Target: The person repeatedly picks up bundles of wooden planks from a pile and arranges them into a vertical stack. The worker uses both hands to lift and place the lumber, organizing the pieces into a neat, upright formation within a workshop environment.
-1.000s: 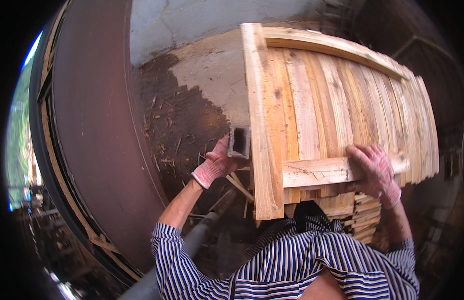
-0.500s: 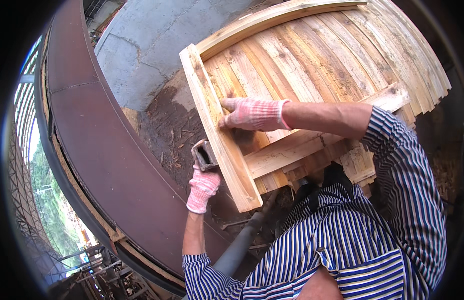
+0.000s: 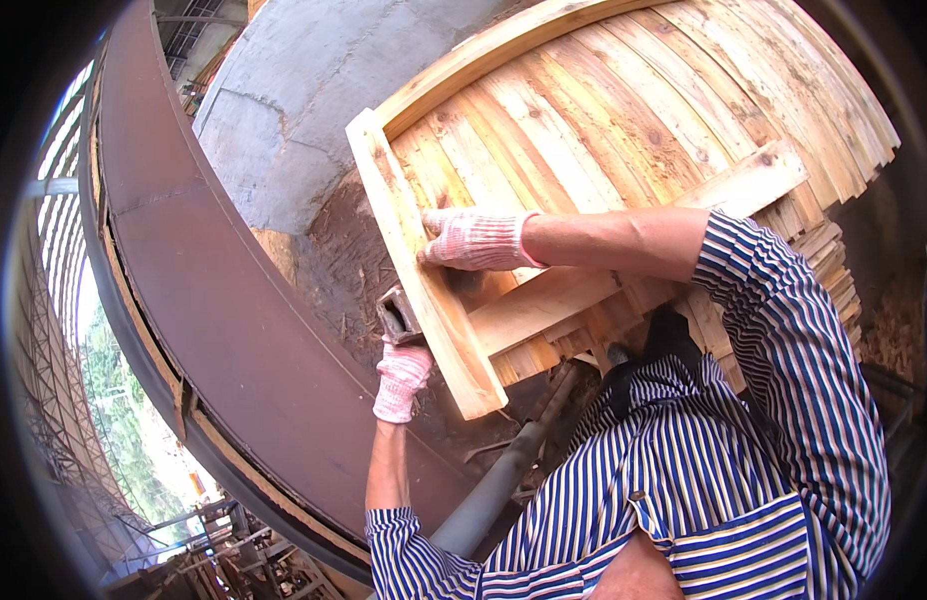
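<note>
My left hand [image 3: 402,380], in a pink and white knit glove, is closed on a short hollow rectangular metal piece [image 3: 397,314]. The metal piece sits against the outer side of a narrow wooden board [image 3: 416,255], and most of my fingers are hidden behind it. From the other side my right hand [image 3: 481,240], gloved alike, reaches over the planks, and its bent fingers grip that board's inner edge. A dark patch shows under this hand, too blurred to make out. The board lies across the ends of a stack of planks [image 3: 584,110].
Another board [image 3: 514,40] runs along the far side of the stack, and a cross plank [image 3: 554,305] lies nearer me. On the left curves a brown metal beam [image 3: 204,270]. A grey pipe [image 3: 494,490] slants up beside my left arm. Grey concrete [image 3: 284,110] lies beyond.
The board, the metal piece and my right hand now appear slightly farther left, with the view itself a little shifted. Both hands keep their hold.
</note>
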`<state>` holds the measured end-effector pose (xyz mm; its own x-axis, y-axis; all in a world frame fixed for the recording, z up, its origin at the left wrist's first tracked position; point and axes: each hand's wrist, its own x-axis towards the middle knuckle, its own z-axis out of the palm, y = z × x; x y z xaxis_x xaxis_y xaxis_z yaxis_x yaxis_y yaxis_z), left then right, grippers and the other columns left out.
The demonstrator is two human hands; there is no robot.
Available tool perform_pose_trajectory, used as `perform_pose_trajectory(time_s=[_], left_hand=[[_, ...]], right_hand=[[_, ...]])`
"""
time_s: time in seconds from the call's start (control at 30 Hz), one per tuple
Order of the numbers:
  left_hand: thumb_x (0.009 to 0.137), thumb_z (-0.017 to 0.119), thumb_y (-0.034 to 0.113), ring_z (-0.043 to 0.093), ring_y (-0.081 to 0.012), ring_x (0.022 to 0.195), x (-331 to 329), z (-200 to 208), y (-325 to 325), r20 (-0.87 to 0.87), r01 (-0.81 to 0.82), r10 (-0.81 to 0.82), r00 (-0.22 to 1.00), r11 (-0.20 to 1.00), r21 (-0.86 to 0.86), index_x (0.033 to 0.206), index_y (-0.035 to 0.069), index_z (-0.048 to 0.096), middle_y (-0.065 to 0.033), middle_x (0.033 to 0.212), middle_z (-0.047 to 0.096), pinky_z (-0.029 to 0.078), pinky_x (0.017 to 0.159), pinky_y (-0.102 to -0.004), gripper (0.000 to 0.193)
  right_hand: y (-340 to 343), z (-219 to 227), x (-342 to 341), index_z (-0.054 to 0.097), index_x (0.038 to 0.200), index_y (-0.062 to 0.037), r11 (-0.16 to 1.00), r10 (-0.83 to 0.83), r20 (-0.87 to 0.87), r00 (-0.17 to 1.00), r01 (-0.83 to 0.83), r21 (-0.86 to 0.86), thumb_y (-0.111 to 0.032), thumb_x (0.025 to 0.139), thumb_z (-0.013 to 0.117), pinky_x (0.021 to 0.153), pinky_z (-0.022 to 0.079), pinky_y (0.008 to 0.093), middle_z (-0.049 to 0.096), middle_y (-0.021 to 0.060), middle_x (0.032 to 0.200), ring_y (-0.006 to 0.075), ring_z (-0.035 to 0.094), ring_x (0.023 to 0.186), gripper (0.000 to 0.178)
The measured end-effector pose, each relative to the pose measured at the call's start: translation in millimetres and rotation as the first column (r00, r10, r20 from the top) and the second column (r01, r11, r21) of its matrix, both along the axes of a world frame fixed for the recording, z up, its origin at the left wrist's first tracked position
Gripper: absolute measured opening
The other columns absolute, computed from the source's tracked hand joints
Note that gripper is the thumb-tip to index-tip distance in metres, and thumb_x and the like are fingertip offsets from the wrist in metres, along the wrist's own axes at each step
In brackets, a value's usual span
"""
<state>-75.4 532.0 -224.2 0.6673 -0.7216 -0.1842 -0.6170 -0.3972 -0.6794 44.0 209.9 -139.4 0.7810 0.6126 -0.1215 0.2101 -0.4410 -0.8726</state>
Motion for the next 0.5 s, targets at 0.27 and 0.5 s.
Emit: perform_pose_trajectory(time_s=[0.27, 0.5], left_hand=[[0.086, 0.069, 0.026, 0.059, -0.0154, 0.061, 1, 4, 16, -0.078, 0.006, -0.031, 0.997, 0.955, -0.295, 0.081, 0.014, 0.059, 0.0004, 0.065, 0.055, 0.056, 0.078, -0.0473, 0.016], [0.082, 0.078, 0.026, 0.067, -0.0171, 0.088, 24, 42, -35, -0.715, -0.946, 0.628, 0.307, 0.118, -0.302, 0.134, 0.017, 0.047, -0.0046, 0.097, 0.069, 0.048, 0.099, -0.0405, 0.061]], right_hand=[[-13, 17, -8, 0.055, 0.124, 0.0030, 0.991, -0.126, -0.045, 0.991, 0.128, 0.031, -0.040, 0.090, 0.061, 0.076, 0.053, 0.0404, 0.071, 0.0198, 0.093, 0.0286, 0.069, 0.085, 0.055], [-98, 26, -68, 0.043, 0.143, -0.0049, 0.987, -0.132, 0.389, 0.912, 0.085, 0.136, -0.032, 0.094, 0.064, 0.081, 0.054, 0.0426, 0.067, 0.0193, 0.105, 0.0358, 0.067, 0.095, 0.059]])
